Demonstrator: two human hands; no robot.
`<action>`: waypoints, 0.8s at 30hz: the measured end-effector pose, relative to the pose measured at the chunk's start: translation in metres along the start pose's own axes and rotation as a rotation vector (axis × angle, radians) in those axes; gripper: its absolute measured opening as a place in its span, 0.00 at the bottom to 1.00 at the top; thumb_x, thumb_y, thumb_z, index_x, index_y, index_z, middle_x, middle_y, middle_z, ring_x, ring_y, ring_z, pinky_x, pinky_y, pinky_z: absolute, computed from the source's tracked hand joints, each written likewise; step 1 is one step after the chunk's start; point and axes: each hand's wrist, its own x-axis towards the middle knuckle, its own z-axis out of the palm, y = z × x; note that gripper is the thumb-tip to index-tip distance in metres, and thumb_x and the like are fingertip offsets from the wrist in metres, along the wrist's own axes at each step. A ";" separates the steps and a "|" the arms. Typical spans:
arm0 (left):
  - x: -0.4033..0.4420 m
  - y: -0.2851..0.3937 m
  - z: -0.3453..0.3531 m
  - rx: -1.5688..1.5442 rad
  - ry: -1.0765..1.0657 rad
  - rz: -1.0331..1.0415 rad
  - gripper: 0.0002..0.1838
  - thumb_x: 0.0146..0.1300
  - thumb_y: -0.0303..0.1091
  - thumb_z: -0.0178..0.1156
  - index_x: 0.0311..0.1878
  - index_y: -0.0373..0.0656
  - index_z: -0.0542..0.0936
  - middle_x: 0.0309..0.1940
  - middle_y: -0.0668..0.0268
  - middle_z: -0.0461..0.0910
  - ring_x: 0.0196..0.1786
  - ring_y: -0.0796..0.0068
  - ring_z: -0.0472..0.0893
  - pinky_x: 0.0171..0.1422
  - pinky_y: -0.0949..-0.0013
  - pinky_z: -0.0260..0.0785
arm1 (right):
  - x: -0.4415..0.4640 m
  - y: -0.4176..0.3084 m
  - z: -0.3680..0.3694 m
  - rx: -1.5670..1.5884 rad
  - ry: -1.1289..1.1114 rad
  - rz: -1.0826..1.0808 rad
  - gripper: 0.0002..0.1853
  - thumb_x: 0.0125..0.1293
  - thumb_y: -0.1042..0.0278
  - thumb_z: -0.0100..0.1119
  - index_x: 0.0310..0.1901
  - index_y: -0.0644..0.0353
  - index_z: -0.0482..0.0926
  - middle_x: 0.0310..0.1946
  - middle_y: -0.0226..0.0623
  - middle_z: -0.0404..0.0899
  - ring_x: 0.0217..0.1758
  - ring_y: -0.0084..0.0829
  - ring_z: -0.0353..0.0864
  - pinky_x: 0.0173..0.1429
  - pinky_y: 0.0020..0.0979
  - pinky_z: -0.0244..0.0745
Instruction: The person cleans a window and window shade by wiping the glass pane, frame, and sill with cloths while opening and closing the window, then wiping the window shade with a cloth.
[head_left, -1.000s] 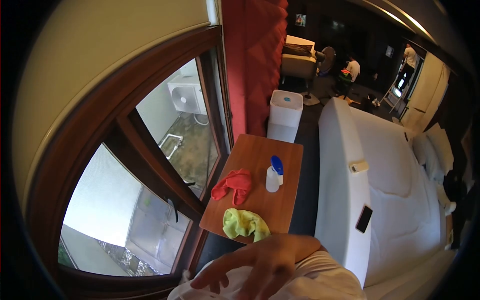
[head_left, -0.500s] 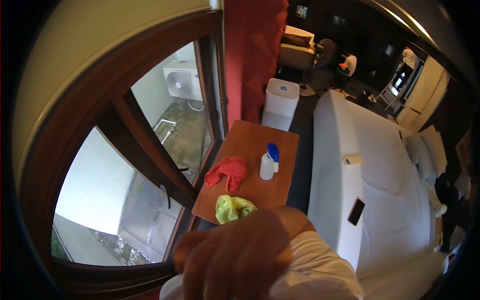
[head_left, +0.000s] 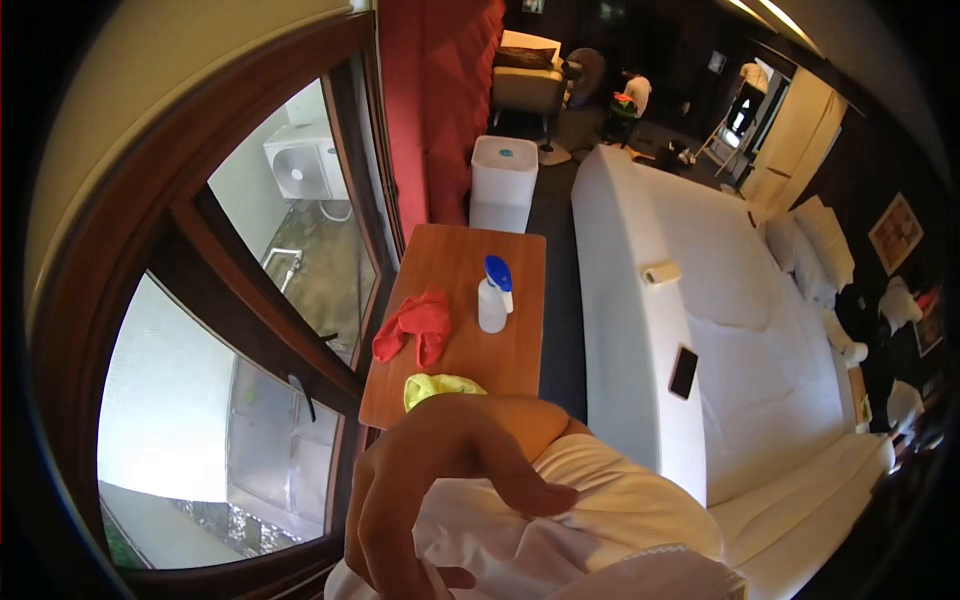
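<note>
My right hand (head_left: pixel 430 470) is bent in front of my white clothing (head_left: pixel 500 530) at the lower centre, its fingers curled downward and thumb apart. Nothing shows in its grip. It covers part of a yellow-green cloth (head_left: pixel 440 385) on the near end of a brown wooden table (head_left: pixel 470 350). Farther up the table lie a crumpled red cloth (head_left: pixel 415 325) and an upright spray bottle with a blue head (head_left: pixel 492 300). My left hand is out of view.
A wood-framed window (head_left: pixel 200 230) runs along the left. Beyond the table stands a white bin-like box (head_left: pixel 503 180). To the right, a white-covered bed (head_left: pixel 740 300) has a phone (head_left: pixel 684 373) on its edge. One person (head_left: pixel 637 92) sits farther back; another (head_left: pixel 752 78) is on a ladder.
The view has shifted, so the table and bed appear farther left. My right hand, blurred half a second ago, is now clearer, its thumb spread to the right.
</note>
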 end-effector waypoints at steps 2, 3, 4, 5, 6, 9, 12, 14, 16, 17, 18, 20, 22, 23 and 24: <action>-0.002 -0.004 -0.002 0.008 0.003 -0.002 0.21 0.64 0.37 0.51 0.56 0.34 0.70 0.41 0.55 0.76 0.44 0.56 0.77 0.49 0.59 0.69 | -0.006 0.001 0.009 -0.107 0.047 0.030 0.12 0.63 0.63 0.59 0.39 0.64 0.77 0.26 0.33 0.76 0.22 0.25 0.76 0.27 0.25 0.69; -0.002 -0.003 -0.003 0.014 0.005 -0.001 0.21 0.64 0.37 0.51 0.56 0.34 0.70 0.40 0.55 0.76 0.44 0.56 0.77 0.49 0.59 0.69 | -0.011 0.001 0.006 -0.229 0.010 0.079 0.11 0.63 0.66 0.58 0.40 0.66 0.78 0.27 0.36 0.79 0.23 0.25 0.78 0.27 0.24 0.70; -0.003 -0.003 -0.006 0.019 0.005 0.000 0.21 0.64 0.37 0.51 0.56 0.33 0.71 0.40 0.55 0.76 0.43 0.56 0.77 0.49 0.59 0.69 | -0.013 0.000 0.004 -0.350 -0.027 0.125 0.10 0.62 0.69 0.58 0.41 0.67 0.79 0.28 0.38 0.81 0.23 0.24 0.81 0.26 0.23 0.72; -0.005 -0.003 -0.009 0.028 0.009 0.001 0.21 0.64 0.37 0.51 0.56 0.33 0.71 0.40 0.55 0.77 0.43 0.56 0.77 0.49 0.59 0.70 | -0.014 0.008 0.010 -0.332 0.120 0.008 0.10 0.66 0.69 0.54 0.33 0.67 0.79 0.16 0.33 0.76 0.13 0.18 0.72 0.16 0.19 0.62; -0.007 -0.003 -0.011 0.034 0.014 -0.003 0.21 0.64 0.36 0.52 0.56 0.33 0.71 0.39 0.55 0.77 0.43 0.56 0.77 0.48 0.59 0.70 | -0.017 0.006 0.011 -0.278 0.195 0.091 0.11 0.66 0.68 0.53 0.33 0.67 0.79 0.16 0.32 0.75 0.14 0.20 0.72 0.18 0.21 0.62; -0.017 0.003 -0.024 0.049 0.035 0.003 0.21 0.63 0.36 0.53 0.55 0.32 0.71 0.38 0.55 0.78 0.42 0.56 0.78 0.48 0.59 0.70 | -0.026 0.000 0.011 -0.174 0.389 0.287 0.10 0.66 0.70 0.52 0.32 0.68 0.79 0.16 0.32 0.74 0.12 0.21 0.69 0.21 0.24 0.62; -0.036 0.022 -0.052 0.072 0.077 0.047 0.20 0.63 0.35 0.54 0.55 0.31 0.72 0.37 0.55 0.78 0.41 0.55 0.78 0.47 0.59 0.70 | -0.020 0.006 0.008 -0.308 0.416 0.377 0.11 0.66 0.69 0.50 0.33 0.68 0.79 0.18 0.34 0.75 0.16 0.23 0.71 0.24 0.25 0.64; -0.050 0.048 -0.077 0.088 0.129 0.137 0.20 0.62 0.34 0.54 0.54 0.31 0.72 0.36 0.55 0.79 0.40 0.55 0.78 0.46 0.59 0.70 | -0.019 0.027 0.007 -0.502 0.448 0.220 0.10 0.66 0.68 0.51 0.34 0.65 0.79 0.21 0.34 0.75 0.21 0.25 0.73 0.28 0.27 0.65; -0.067 0.085 -0.102 0.069 0.233 0.328 0.20 0.62 0.34 0.55 0.54 0.30 0.72 0.35 0.55 0.79 0.40 0.55 0.78 0.46 0.59 0.71 | -0.018 0.040 0.004 -0.685 0.462 0.164 0.09 0.65 0.68 0.52 0.34 0.63 0.79 0.24 0.35 0.75 0.26 0.29 0.74 0.31 0.29 0.65; -0.076 0.108 -0.112 0.034 0.307 0.444 0.20 0.62 0.34 0.55 0.54 0.30 0.73 0.35 0.55 0.79 0.40 0.55 0.79 0.46 0.59 0.71 | -0.020 0.043 0.003 -0.772 0.457 0.194 0.08 0.65 0.68 0.52 0.34 0.61 0.79 0.25 0.35 0.74 0.28 0.31 0.74 0.32 0.30 0.66; -0.077 0.145 -0.119 -0.057 0.527 0.870 0.13 0.59 0.28 0.55 0.43 0.28 0.77 0.23 0.58 0.78 0.30 0.53 0.79 0.41 0.57 0.73 | -0.021 0.045 0.004 -0.861 0.452 0.224 0.07 0.64 0.69 0.52 0.34 0.60 0.79 0.27 0.36 0.74 0.30 0.32 0.74 0.33 0.31 0.66; -0.109 0.205 -0.106 -0.281 0.534 0.992 0.21 0.68 0.43 0.43 0.58 0.42 0.71 0.50 0.54 0.74 0.62 0.63 0.69 0.71 0.53 0.49 | -0.016 0.043 0.012 -0.872 0.463 0.279 0.05 0.60 0.70 0.55 0.33 0.59 0.78 0.25 0.37 0.73 0.30 0.36 0.73 0.34 0.32 0.66; -0.099 0.226 -0.133 0.316 0.169 1.039 0.20 0.63 0.43 0.46 0.51 0.41 0.75 0.45 0.57 0.76 0.59 0.63 0.70 0.70 0.51 0.50 | -0.020 0.050 0.015 -0.952 0.474 0.198 0.06 0.56 0.71 0.56 0.34 0.60 0.79 0.21 0.39 0.73 0.29 0.36 0.73 0.36 0.33 0.67; -0.095 0.235 -0.138 0.460 0.058 1.126 0.19 0.59 0.42 0.49 0.47 0.41 0.76 0.42 0.59 0.77 0.56 0.63 0.71 0.68 0.51 0.52 | -0.020 0.040 0.020 -0.975 0.475 0.292 0.07 0.57 0.70 0.57 0.36 0.60 0.79 0.23 0.39 0.74 0.30 0.37 0.73 0.37 0.34 0.67; -0.097 0.248 -0.130 0.321 0.098 1.352 0.17 0.53 0.41 0.52 0.43 0.41 0.78 0.37 0.62 0.76 0.51 0.65 0.73 0.65 0.54 0.56 | -0.019 0.026 0.029 -0.999 0.483 0.387 0.09 0.57 0.69 0.58 0.39 0.60 0.78 0.25 0.38 0.74 0.31 0.37 0.73 0.38 0.34 0.67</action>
